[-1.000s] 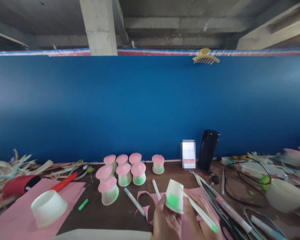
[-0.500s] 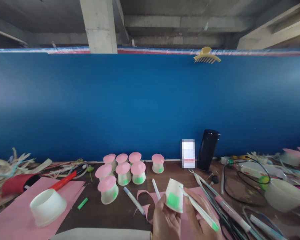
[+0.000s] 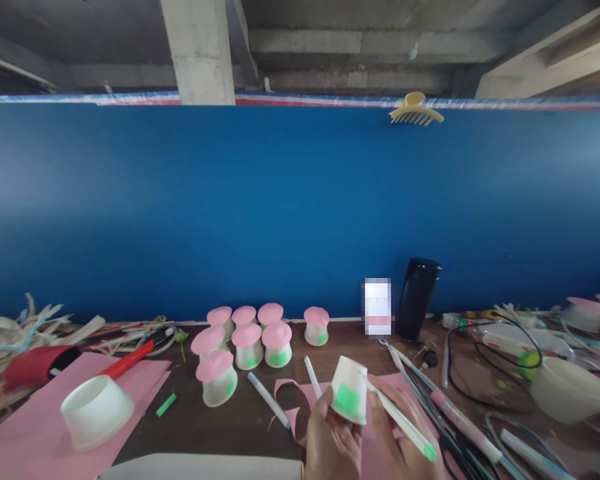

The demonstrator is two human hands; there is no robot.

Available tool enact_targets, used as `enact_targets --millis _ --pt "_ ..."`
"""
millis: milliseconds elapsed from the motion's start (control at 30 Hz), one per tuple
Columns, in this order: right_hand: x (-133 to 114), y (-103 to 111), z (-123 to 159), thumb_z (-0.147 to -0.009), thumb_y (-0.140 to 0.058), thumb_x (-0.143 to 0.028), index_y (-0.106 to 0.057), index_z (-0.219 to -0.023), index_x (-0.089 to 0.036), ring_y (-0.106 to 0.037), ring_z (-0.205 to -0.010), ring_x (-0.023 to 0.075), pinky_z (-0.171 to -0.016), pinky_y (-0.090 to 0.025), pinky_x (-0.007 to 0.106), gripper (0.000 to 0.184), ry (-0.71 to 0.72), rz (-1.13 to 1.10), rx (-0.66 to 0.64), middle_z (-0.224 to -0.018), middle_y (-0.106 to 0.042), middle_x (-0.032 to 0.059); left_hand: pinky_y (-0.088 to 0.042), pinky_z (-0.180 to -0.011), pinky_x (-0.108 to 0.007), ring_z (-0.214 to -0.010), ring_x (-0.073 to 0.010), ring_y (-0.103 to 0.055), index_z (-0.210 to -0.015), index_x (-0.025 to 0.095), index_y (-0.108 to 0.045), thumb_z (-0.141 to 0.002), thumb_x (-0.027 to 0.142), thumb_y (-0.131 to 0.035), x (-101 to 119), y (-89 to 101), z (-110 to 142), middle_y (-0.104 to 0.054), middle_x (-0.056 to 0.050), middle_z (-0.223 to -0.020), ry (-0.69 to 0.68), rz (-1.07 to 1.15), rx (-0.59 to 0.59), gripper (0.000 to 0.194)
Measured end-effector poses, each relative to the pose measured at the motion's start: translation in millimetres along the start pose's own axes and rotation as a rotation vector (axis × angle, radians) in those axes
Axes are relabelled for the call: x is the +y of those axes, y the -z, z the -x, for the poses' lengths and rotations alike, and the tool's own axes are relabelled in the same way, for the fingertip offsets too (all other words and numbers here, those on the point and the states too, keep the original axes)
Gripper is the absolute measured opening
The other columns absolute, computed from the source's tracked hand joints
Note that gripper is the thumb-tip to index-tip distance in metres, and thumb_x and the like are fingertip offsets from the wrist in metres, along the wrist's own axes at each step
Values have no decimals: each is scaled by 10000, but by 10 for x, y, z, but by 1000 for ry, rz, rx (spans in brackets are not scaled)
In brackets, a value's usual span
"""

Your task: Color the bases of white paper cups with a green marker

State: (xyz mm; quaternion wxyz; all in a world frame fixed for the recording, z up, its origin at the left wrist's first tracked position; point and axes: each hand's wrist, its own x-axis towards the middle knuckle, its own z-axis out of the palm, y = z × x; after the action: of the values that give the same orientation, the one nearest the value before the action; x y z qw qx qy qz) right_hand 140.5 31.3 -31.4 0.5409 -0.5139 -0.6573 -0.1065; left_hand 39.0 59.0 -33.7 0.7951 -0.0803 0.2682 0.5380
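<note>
My left hand [image 3: 333, 443] grips a small white paper cup [image 3: 349, 391] held upside down, with a green patch painted on its side. My right hand [image 3: 405, 440] holds a white marker with a green end [image 3: 403, 423], its tip resting against the cup's right side. Both hands sit at the bottom centre, above a sheet of pink paper [image 3: 380, 440] with a round hole cut from it. Behind them stand several finished cups with pink round tops [image 3: 247, 343] and green patches.
A larger upturned white cup [image 3: 96, 412] lies on pink paper at the left, beside a green cap [image 3: 166, 405] and a red-handled tool [image 3: 127, 360]. Two white pens [image 3: 269, 401] lie near the hands. A black tumbler [image 3: 417, 299], cables, scissors and a white bowl [image 3: 570, 390] crowd the right. A blue board stands behind.
Almost nothing: the view shifted slightly and my hands tilted the cup a touch, with the marker still against it.
</note>
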Motion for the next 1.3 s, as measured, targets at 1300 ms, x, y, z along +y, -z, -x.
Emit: enact_targets --millis 1300 --pt "109 -50 114 -869 -510 -227 -577 -1093 -200 -602 -984 203 -838 -507 328 236 -25 8 -43 -1056 -645 80 -488 -840 -332 -1002 -242 -628 -986 138 -599 -785 240 -574 -1 -9 9 -712 -107 -956 8 14 -45 227"
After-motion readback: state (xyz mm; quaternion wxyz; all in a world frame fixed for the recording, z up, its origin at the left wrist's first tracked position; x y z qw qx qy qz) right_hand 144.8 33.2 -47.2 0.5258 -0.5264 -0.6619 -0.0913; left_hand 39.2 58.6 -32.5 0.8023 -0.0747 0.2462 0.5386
